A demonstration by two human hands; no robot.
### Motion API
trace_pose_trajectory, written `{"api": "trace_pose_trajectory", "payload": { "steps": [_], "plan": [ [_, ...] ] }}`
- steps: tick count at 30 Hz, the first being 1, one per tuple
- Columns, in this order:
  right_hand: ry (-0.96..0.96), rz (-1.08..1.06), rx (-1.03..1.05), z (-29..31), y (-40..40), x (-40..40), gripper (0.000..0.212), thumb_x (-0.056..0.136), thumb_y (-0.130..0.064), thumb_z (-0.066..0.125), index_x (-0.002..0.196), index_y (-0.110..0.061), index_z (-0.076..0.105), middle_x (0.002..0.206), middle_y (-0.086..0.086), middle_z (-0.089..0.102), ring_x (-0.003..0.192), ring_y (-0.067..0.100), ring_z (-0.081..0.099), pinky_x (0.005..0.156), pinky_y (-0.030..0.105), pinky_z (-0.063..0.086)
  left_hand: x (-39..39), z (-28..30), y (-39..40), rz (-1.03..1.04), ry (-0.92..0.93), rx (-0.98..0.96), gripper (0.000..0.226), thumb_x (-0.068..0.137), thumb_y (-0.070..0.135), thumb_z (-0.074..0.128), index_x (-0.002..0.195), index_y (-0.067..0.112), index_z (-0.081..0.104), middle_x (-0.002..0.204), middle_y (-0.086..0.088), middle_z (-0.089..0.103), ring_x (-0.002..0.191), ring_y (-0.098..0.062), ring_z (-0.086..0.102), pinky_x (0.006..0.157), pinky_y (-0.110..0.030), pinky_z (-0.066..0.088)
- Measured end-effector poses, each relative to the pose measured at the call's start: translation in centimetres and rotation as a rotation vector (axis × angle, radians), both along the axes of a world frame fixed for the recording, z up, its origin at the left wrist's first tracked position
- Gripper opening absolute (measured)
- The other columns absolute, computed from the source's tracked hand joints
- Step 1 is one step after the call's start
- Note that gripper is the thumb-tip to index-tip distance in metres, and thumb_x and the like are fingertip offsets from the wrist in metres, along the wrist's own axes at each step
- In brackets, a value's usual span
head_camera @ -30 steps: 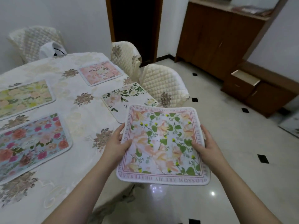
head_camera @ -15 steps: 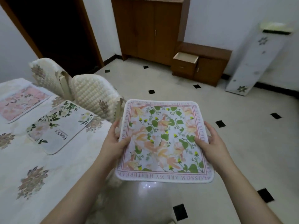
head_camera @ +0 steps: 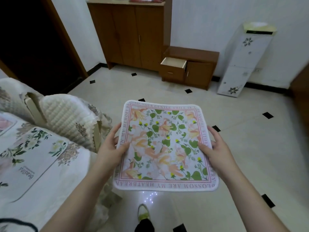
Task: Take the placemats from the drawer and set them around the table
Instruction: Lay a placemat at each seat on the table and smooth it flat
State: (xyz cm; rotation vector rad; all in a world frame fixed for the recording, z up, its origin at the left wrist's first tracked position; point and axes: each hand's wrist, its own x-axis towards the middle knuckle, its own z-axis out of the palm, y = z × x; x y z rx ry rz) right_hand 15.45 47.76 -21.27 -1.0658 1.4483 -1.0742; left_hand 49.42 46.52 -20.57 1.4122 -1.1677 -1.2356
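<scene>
A square floral placemat [head_camera: 164, 145] with a lettered pink border is held flat in the air above the tiled floor [head_camera: 250, 148], just beside the bench [head_camera: 50, 190]. The left hand [head_camera: 111, 149] grips its left edge and the right hand [head_camera: 215, 148] grips its right edge, thumbs on top. On the bench lies another placemat [head_camera: 33, 158] with green leaves. A quilted chair [head_camera: 66, 119] stands against the bench. Across the room, a drawer [head_camera: 173, 67] of a low wooden cabinet [head_camera: 200, 69] stands pulled out.

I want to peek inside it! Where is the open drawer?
In the head view, the open drawer is across the floor, upper middle, in the low cabinet between the tall wooden cupboard and the white flowered unit.
</scene>
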Motion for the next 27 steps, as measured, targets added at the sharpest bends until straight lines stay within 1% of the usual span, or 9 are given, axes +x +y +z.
{"api": "trace_pose_trajectory", "payload": {
  "steps": [2, 6, 9, 11, 14, 16, 18, 22, 27],
  "plan": [
    [0.018, 0.009, -0.005, 0.0, -2.7, 0.6, 0.068, 0.092, -0.017, 0.067, 0.145, -0.045, 0.033, 0.100, -0.001, 0.077, 0.081, 0.025, 0.076, 0.071, 0.048, 0.061, 0.6, -0.2, -2.4, 0.020, -0.022, -0.003, 0.066, 0.092, 0.013, 0.068, 0.128, 0.065, 0.047, 0.105, 0.006, 0.076, 0.085, -0.027, 0.076, 0.065, -0.045, 0.063],
    [0.015, 0.041, -0.027, 0.0, -8.9, 2.6, 0.067, 0.093, -0.016, 0.066, 0.143, -0.047, 0.034, 0.101, 0.001, 0.077, 0.084, 0.026, 0.076, 0.075, 0.050, 0.060, 2.6, -0.8, -7.7, 0.050, 0.006, -0.003, 0.068, 0.092, 0.011, 0.067, 0.126, 0.067, 0.047, 0.105, 0.002, 0.076, 0.085, -0.030, 0.076, 0.067, -0.051, 0.062],
    [0.009, 0.063, -0.034, 0.3, -13.5, 4.5, 0.065, 0.093, -0.015, 0.066, 0.132, -0.059, 0.038, 0.101, 0.000, 0.077, 0.084, 0.027, 0.076, 0.074, 0.049, 0.061, 4.7, -0.8, -11.8, 0.062, 0.053, 0.000, 0.069, 0.092, 0.008, 0.066, 0.126, 0.066, 0.048, 0.105, 0.001, 0.076, 0.086, -0.032, 0.076, 0.066, -0.052, 0.062],
    [0.021, 0.087, -0.044, 0.8, -16.6, 5.7, 0.064, 0.093, -0.016, 0.066, 0.123, -0.066, 0.040, 0.100, -0.002, 0.077, 0.083, 0.025, 0.076, 0.068, 0.044, 0.062, 6.1, -0.8, -14.6, 0.058, 0.100, 0.015, 0.068, 0.093, 0.005, 0.065, 0.132, 0.058, 0.049, 0.109, -0.002, 0.076, 0.088, -0.035, 0.075, 0.066, -0.055, 0.061],
    [-0.006, 0.085, -0.049, 1.7, -20.8, 7.1, 0.063, 0.093, -0.015, 0.066, 0.132, -0.057, 0.039, 0.100, -0.004, 0.077, 0.083, 0.025, 0.076, 0.064, 0.039, 0.062, 7.7, -0.4, -18.6, 0.057, 0.150, 0.013, 0.068, 0.093, 0.000, 0.063, 0.139, 0.047, 0.046, 0.112, -0.007, 0.075, 0.090, -0.037, 0.074, 0.066, -0.053, 0.061],
    [-0.036, 0.082, -0.046, 2.0, -23.5, 7.9, 0.063, 0.093, -0.013, 0.066, 0.137, -0.050, 0.039, 0.102, -0.001, 0.077, 0.084, 0.027, 0.076, 0.065, 0.042, 0.062, 8.5, -0.1, -21.5, 0.058, 0.173, 0.002, 0.068, 0.093, -0.002, 0.061, 0.140, 0.044, 0.047, 0.112, -0.009, 0.075, 0.090, -0.036, 0.074, 0.066, -0.052, 0.061],
    [-0.046, 0.078, -0.048, 2.1, -25.8, 8.4, 0.064, 0.094, -0.013, 0.066, 0.139, -0.050, 0.039, 0.103, 0.000, 0.077, 0.085, 0.029, 0.076, 0.067, 0.044, 0.062, 9.0, 0.4, -24.3, 0.047, 0.184, 0.005, 0.067, 0.093, -0.003, 0.061, 0.138, 0.046, 0.049, 0.111, -0.009, 0.075, 0.088, -0.036, 0.075, 0.063, -0.049, 0.061],
    [-0.076, 0.076, -0.050, 2.3, -30.8, 7.7, 0.062, 0.094, -0.015, 0.066, 0.137, -0.051, 0.040, 0.103, 0.004, 0.076, 0.086, 0.032, 0.075, 0.072, 0.051, 0.061, 8.7, 0.9, -29.8, 0.028, 0.231, 0.007, 0.067, 0.093, -0.003, 0.060, 0.134, 0.049, 0.052, 0.112, -0.011, 0.074, 0.088, -0.039, 0.074, 0.061, -0.050, 0.061],
    [-0.089, 0.090, -0.042, 1.5, -38.1, 5.5, 0.067, 0.094, -0.016, 0.065, 0.144, -0.047, 0.034, 0.106, 0.003, 0.076, 0.088, 0.031, 0.075, 0.077, 0.053, 0.060, 6.4, 0.1, -36.7, 0.043, 0.214, 0.000, 0.066, 0.092, 0.000, 0.062, 0.134, 0.049, 0.052, 0.112, -0.012, 0.074, 0.089, -0.040, 0.074, 0.063, -0.051, 0.060]
  ]
}}
